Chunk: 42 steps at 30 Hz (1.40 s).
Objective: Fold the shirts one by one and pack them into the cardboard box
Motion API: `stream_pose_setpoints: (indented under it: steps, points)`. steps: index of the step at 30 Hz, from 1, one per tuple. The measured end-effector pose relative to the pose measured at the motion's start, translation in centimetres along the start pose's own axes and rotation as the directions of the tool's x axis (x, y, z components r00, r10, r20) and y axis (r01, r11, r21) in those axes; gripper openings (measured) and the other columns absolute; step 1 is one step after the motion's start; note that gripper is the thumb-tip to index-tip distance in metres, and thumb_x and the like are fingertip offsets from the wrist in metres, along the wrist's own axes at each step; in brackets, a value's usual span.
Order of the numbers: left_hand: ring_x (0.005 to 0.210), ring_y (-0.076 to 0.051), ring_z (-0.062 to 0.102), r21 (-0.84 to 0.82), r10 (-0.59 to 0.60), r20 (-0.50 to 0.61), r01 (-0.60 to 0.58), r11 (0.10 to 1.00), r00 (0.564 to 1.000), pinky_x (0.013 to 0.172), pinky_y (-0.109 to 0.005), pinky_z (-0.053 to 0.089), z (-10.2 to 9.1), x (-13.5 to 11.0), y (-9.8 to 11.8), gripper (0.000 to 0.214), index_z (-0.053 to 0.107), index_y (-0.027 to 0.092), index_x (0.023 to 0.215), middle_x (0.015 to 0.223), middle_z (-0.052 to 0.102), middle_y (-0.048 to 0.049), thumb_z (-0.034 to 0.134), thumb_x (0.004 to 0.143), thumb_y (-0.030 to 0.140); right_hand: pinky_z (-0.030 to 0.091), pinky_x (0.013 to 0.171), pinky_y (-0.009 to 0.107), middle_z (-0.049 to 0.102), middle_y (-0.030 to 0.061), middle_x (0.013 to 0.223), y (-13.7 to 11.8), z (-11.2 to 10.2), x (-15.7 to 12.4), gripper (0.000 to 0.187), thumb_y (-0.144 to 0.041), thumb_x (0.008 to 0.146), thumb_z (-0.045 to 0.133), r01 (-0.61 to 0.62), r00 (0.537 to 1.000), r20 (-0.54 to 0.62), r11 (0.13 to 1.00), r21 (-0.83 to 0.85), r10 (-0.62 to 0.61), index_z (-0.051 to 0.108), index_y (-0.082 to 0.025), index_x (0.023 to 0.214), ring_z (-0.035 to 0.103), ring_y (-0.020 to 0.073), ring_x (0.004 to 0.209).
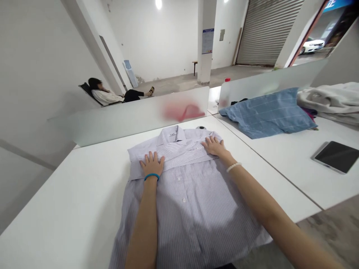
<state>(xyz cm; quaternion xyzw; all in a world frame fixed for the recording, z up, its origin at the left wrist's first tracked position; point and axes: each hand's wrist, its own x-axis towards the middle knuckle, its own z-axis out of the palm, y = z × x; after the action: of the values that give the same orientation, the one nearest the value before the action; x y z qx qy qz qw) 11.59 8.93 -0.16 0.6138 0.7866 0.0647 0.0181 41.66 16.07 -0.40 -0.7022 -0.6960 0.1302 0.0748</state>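
A striped button-up shirt [182,209] lies front side up on the white table, its collar at the far end and its lower part reaching toward me. The sleeves appear to be laid across the chest, one over the other. My left hand [152,165], with a blue band at the wrist, rests flat on the left of the chest, fingers spread. On the opposite side, my right hand [213,145] presses flat near the right shoulder, fingers apart; a pale beaded bracelet circles that wrist. Neither hand grips the fabric.
A frosted divider [120,119] runs along the table's back edge. To the right are a blue cloth [269,112], a pile of pale cloth [333,99] and a dark-screened tablet [338,156]. A small round object [201,127] sits behind the shirt. Beyond the divider a person [108,95] reclines.
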Motion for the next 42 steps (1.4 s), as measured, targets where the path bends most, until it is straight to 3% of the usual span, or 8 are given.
stream_pose_setpoints:
  steps: [13,20,27,33,36,39,40,42]
  points:
    - [0.140,-0.031,0.021,-0.038,-0.158,-0.209,0.154,0.987,0.965,0.112,-0.056,0.010,-1.6,0.1,-3.3,0.058,0.040,0.012,0.139,0.150,0.029,-0.0148,0.023,0.091,0.041,0.006,0.111,0.056,0.025,0.0123,0.152,0.3,0.4,-2.4,0.058,-0.044,0.098,0.014,0.043,0.939,-0.342,0.999,-0.016,-0.045,0.028,-0.015,0.146,0.014,0.0283,0.141]
    - [0.140,-0.033,0.019,-0.092,-0.237,-0.062,0.231,0.969,0.969,0.111,-0.058,0.013,-0.6,0.3,-5.0,0.072,0.032,0.009,0.143,0.151,0.025,-0.0172,0.021,0.088,0.054,0.004,0.108,0.061,0.014,0.0145,0.155,0.5,0.6,-1.9,0.065,-0.055,0.094,0.022,-0.011,0.996,-0.090,1.000,-0.005,0.011,0.024,-0.020,0.148,0.007,0.0354,0.141]
    - [0.141,-0.031,0.014,-0.153,-0.154,-0.187,0.126,0.980,0.970,0.113,-0.051,0.014,-2.5,-0.9,-4.6,0.064,0.025,0.003,0.144,0.153,0.019,-0.0180,0.026,0.090,0.038,0.009,0.110,0.058,0.028,0.0127,0.150,0.7,-0.8,-2.5,0.059,-0.049,0.094,0.026,0.058,0.982,-0.187,0.982,0.182,-0.024,0.034,-0.018,0.143,0.016,0.0307,0.141]
    - [0.142,-0.029,0.011,-0.407,-0.195,-0.332,0.047,0.912,0.923,0.115,-0.043,0.015,-7.7,-11.3,-8.1,0.067,0.042,0.007,0.137,0.155,0.015,-0.0146,0.042,0.081,0.044,0.032,0.107,0.038,0.053,0.0104,0.133,4.5,-4.2,-10.4,0.039,-0.039,0.090,0.041,0.357,0.916,-0.353,0.789,0.500,-0.190,0.059,-0.017,0.117,0.044,0.0219,0.126]
    - [0.129,-0.021,0.043,-0.773,-0.430,-0.284,0.061,0.632,0.857,0.107,-0.032,0.035,-9.6,-19.6,-9.8,0.055,0.054,0.034,0.128,0.144,0.043,0.0036,0.049,0.076,0.053,0.042,0.097,0.037,0.068,0.0089,0.105,7.7,-6.4,-19.1,0.037,-0.045,0.091,0.039,0.270,0.961,-0.159,0.659,0.702,-0.224,0.066,-0.020,0.100,0.061,0.0215,0.101]
    - [0.109,-0.020,0.061,-0.951,-0.434,0.001,0.135,0.277,0.901,0.095,-0.031,0.046,-8.7,-27.4,-11.1,0.032,0.067,0.059,0.083,0.102,0.069,0.0168,0.041,0.069,0.069,0.046,0.091,0.036,0.068,0.0084,0.101,11.2,-6.9,-27.6,0.034,-0.047,0.090,0.045,0.111,0.884,0.230,0.661,0.742,-0.407,0.070,-0.025,0.093,0.062,0.0230,0.098]
    - [0.097,-0.024,0.066,-0.932,-0.388,0.132,0.247,0.265,0.912,0.089,-0.033,0.049,-7.6,-29.5,-11.5,0.040,0.067,0.058,0.064,0.083,0.073,0.0125,0.032,0.062,0.078,0.047,0.089,0.036,0.068,0.0081,0.101,12.3,-6.3,-29.9,0.032,-0.047,0.089,0.047,0.047,0.852,0.326,0.681,0.731,-0.409,0.070,-0.027,0.095,0.062,0.0232,0.096]
    - [0.089,-0.030,0.067,-0.766,-0.261,0.348,0.433,0.475,0.901,0.082,-0.038,0.052,-4.7,-32.6,-12.0,0.050,0.062,0.056,0.046,0.072,0.073,0.0061,0.020,0.051,0.082,0.048,0.090,0.038,0.068,0.0075,0.103,14.0,-4.1,-33.0,0.032,-0.050,0.087,0.047,-0.075,0.859,0.410,0.716,0.694,-0.307,0.070,-0.029,0.097,0.063,0.0238,0.096]
